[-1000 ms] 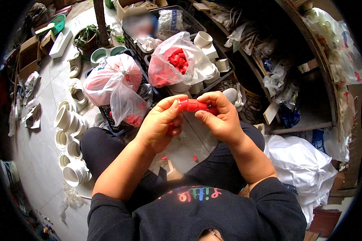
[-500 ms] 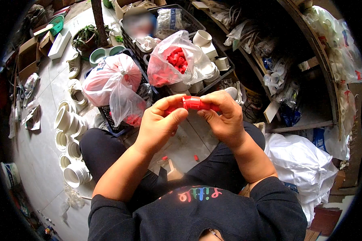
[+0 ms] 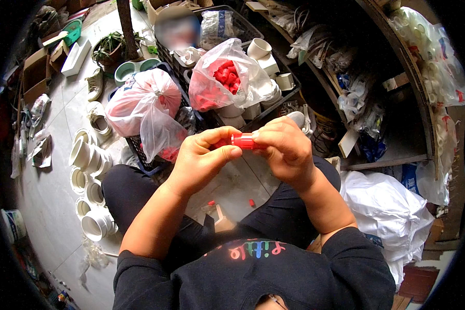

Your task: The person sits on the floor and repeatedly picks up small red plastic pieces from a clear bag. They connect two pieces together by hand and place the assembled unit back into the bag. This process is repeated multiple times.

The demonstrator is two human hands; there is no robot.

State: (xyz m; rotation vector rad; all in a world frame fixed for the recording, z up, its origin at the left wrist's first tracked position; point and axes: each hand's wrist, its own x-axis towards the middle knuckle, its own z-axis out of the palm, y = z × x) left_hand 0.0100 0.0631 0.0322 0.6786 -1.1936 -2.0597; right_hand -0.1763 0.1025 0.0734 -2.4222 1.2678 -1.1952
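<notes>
Between both hands, above my lap, is a red plastic fitting (image 3: 243, 141), short and tube-shaped with ridges at its left end. My left hand (image 3: 204, 155) pinches that end with thumb and forefinger. Around the right end are the closed fingers of my right hand (image 3: 284, 150), which hide part of it. Beyond my hands an open clear bag (image 3: 199, 77) holds many more red fittings. Left of it stands a tied bag (image 3: 144, 103) with reddish contents showing through.
White pipe fittings (image 3: 95, 222) stand in a row on the floor at left. Dark crates (image 3: 294, 95) with white fittings lie ahead. A wooden shelf (image 3: 423, 88) curves along the right, above a white sack (image 3: 385, 206). Small red pieces (image 3: 251, 202) lie between my legs.
The red fitting has shifted slightly left and down, and less of it shows. My right fingers have curled further round it; my left grip has changed a little.
</notes>
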